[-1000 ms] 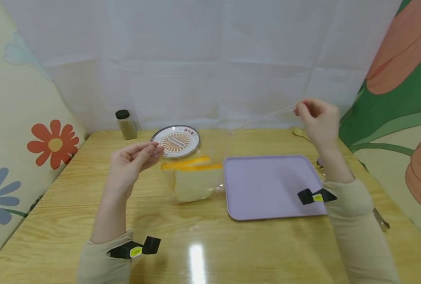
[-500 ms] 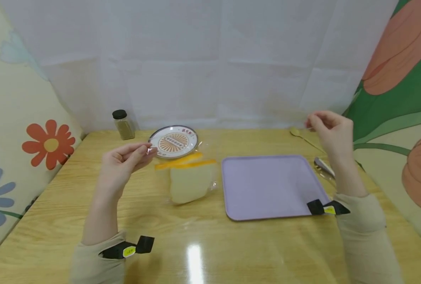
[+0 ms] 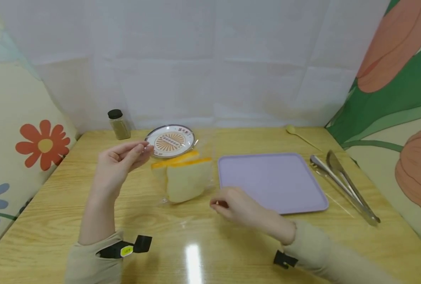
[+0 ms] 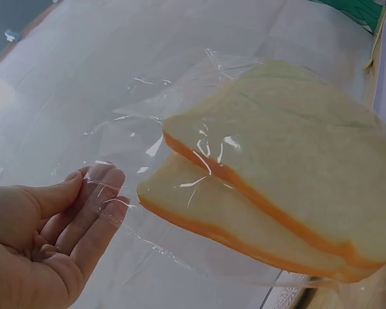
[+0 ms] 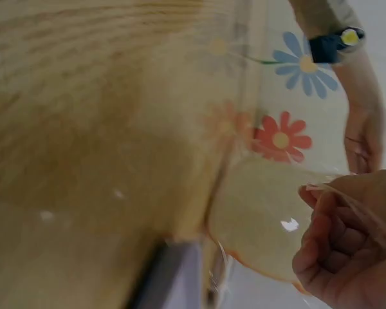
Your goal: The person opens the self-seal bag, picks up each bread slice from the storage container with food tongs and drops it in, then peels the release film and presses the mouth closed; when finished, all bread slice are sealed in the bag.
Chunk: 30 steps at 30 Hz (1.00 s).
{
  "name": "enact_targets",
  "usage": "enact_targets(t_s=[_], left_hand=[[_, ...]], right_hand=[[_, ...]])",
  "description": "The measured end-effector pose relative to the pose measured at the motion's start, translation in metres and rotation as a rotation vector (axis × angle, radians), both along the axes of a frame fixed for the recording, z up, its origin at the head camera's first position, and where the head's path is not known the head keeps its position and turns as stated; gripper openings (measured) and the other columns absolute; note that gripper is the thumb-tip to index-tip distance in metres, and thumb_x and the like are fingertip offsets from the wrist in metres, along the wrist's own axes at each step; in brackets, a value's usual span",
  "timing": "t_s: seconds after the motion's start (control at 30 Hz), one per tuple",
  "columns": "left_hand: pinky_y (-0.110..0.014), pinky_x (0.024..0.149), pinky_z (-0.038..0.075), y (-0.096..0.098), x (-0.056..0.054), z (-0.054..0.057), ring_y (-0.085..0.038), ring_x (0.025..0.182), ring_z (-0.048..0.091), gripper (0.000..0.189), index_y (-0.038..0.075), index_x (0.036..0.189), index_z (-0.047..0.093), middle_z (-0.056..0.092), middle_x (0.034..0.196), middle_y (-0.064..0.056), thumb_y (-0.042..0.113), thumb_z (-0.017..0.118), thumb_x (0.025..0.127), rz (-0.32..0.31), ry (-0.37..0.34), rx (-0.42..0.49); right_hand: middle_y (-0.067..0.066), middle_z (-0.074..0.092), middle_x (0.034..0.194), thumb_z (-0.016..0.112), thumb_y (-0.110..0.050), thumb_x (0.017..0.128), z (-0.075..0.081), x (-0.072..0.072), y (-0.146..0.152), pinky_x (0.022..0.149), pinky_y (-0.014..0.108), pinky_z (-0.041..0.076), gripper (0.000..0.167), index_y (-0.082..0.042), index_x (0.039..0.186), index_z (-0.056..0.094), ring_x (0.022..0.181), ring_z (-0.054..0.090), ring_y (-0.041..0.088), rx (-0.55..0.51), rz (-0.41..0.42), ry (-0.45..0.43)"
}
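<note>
In the head view, my left hand (image 3: 123, 161) is raised left of a clear plastic bag (image 4: 141, 122) holding slices of bread (image 3: 189, 179). Its thumb and fingertips pinch the bag's film, as the left wrist view shows. The bread has orange crust edges and hangs tilted inside the bag. My right hand (image 3: 236, 207) is low, right of the bread and at the near left corner of the purple tray (image 3: 267, 177). A thin clear plastic strip (image 5: 357, 209) runs between its thumb and curled fingers in the right wrist view.
Behind the bag lies a patterned plate (image 3: 170, 142). A black-lidded spice jar (image 3: 119, 125) stands at the back left. Right of the tray lie metal tongs (image 3: 338, 183), and a gold spoon (image 3: 302, 137) sits at the back right. A white cloth hangs behind.
My right hand has come down and left from the back right to the tray's near left corner, uncovering the tongs. My left hand keeps its pinch on the bag, shifting slightly left in view.
</note>
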<state>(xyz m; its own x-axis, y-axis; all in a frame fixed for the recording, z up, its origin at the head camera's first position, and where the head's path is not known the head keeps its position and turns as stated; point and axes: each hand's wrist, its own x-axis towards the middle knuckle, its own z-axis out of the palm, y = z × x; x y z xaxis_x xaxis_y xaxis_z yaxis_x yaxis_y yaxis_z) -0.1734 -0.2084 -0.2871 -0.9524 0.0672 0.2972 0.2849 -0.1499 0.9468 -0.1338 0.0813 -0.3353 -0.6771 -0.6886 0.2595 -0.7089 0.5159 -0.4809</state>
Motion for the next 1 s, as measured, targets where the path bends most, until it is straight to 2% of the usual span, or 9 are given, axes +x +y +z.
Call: enact_targets(t_s=[0.17,0.37,0.43,0.5,0.6,0.67,0.8,0.9,1.0], left_hand=[[-0.020,0.076,0.056,0.002,0.000,-0.003,-0.006,0.086,0.070,0.016,0.004,0.102,0.069,0.074,0.090,0.004,0.011,0.060,0.090,-0.003,0.003,-0.018],[-0.020,0.076,0.055,0.003,0.000,-0.001,-0.005,0.086,0.070,0.014,0.009,0.100,0.070,0.074,0.089,0.005,0.012,0.060,0.091,-0.010,0.012,-0.026],[-0.020,0.076,0.055,0.004,-0.001,-0.001,-0.005,0.086,0.070,0.014,0.009,0.099,0.070,0.074,0.089,0.005,0.012,0.060,0.091,-0.015,0.017,-0.024],[-0.020,0.076,0.055,0.004,-0.001,0.000,-0.005,0.086,0.070,0.014,0.008,0.100,0.070,0.074,0.089,0.005,0.012,0.060,0.091,-0.018,0.021,-0.021],[-0.020,0.076,0.055,0.004,-0.001,0.001,-0.006,0.086,0.070,0.016,0.004,0.101,0.069,0.074,0.089,0.005,0.012,0.059,0.091,-0.020,0.022,-0.021],[-0.020,0.076,0.055,0.003,-0.001,0.002,-0.005,0.086,0.070,0.017,0.003,0.102,0.069,0.074,0.089,0.005,0.012,0.059,0.091,-0.020,0.021,-0.023],[-0.019,0.076,0.055,0.002,0.001,0.003,-0.005,0.086,0.070,0.016,0.006,0.101,0.070,0.074,0.089,0.005,0.012,0.060,0.091,-0.012,0.003,-0.032],[-0.019,0.076,0.055,0.001,0.002,0.004,-0.005,0.086,0.070,0.014,0.010,0.100,0.070,0.074,0.089,0.006,0.013,0.060,0.091,-0.002,-0.009,-0.045],[-0.019,0.076,0.055,0.000,0.003,0.004,-0.005,0.086,0.070,0.015,0.007,0.101,0.070,0.074,0.090,0.006,0.013,0.060,0.091,0.000,-0.013,-0.051]], right_hand=[[0.008,0.067,0.063,0.058,-0.004,0.090,-0.031,0.004,-0.042,0.042,0.008,0.042,0.013,0.003,0.094,0.069,0.043,0.045,-0.004,-0.047,-0.027,-0.224],[0.000,0.064,0.065,0.064,-0.008,0.085,-0.039,0.005,-0.071,0.048,0.005,0.035,0.010,-0.006,0.087,0.073,0.053,0.042,-0.004,-0.021,-0.099,-0.110],[0.003,0.064,0.061,0.062,-0.006,0.086,-0.038,0.003,-0.076,0.043,0.008,0.038,0.011,-0.003,0.087,0.072,0.048,0.043,-0.004,-0.073,-0.113,-0.268],[0.009,0.067,0.061,0.058,0.000,0.088,-0.038,0.001,-0.079,0.039,0.014,0.045,0.012,0.005,0.089,0.068,0.042,0.051,0.001,-0.183,-0.132,-0.511],[0.018,0.068,0.066,0.054,0.005,0.089,-0.038,0.000,-0.082,0.040,0.025,0.053,0.010,0.010,0.090,0.062,0.046,0.064,0.022,-0.285,-0.176,-0.749],[0.016,0.069,0.069,0.055,0.005,0.089,-0.037,-0.001,-0.083,0.045,0.025,0.055,0.008,0.007,0.086,0.063,0.052,0.066,0.022,-0.237,-0.180,-0.733],[0.005,0.071,0.074,0.063,-0.005,0.087,-0.035,-0.004,-0.083,0.056,0.012,0.051,0.008,-0.004,0.084,0.071,0.058,0.061,0.004,0.026,-0.132,-0.467],[0.001,0.072,0.082,0.065,-0.009,0.087,-0.032,-0.007,-0.083,0.063,0.007,0.046,0.015,-0.007,0.100,0.072,0.064,0.056,-0.001,0.170,-0.059,-0.333],[0.006,0.070,0.085,0.064,-0.007,0.088,-0.026,-0.009,-0.081,0.060,0.008,0.045,0.029,-0.002,0.117,0.064,0.065,0.054,0.001,0.203,0.000,-0.331]])
